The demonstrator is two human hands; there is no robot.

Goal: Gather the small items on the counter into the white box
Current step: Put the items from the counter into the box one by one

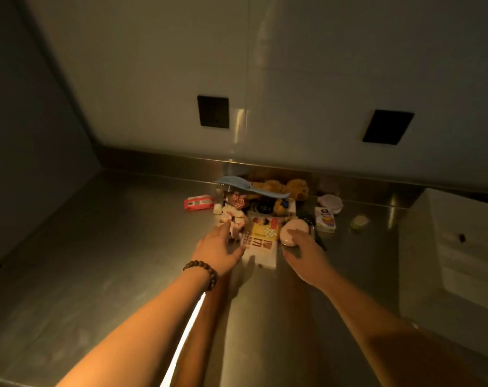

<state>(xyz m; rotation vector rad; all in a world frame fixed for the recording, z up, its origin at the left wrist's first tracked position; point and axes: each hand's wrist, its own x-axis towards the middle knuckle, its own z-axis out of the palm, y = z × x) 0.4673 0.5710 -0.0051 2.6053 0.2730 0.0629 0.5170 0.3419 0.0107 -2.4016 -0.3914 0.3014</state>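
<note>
The white box [292, 210] stands near the back wall, crammed with a brown teddy bear [294, 188], a checked cloth and dark bits; a blue spoon [248, 188] lies across its top. In front of it lie a printed card pack [261, 240], a fluffy pink-white item [233, 216] and a round pink case [293, 231]. My left hand [219, 248], with a bead bracelet, is spread with its fingertips at the fluffy item and thumb on the card pack. My right hand [305, 254] has fingers resting on the pink case, thumb just below it, not closed.
On the steel counter [111, 247] are a red packet [198, 203] and small white bottle [217, 208] to the left; a white lidded tub [330, 203], small carton [325, 219] and green-white item [358, 221] to the right. A white sink [460, 247] is at far right.
</note>
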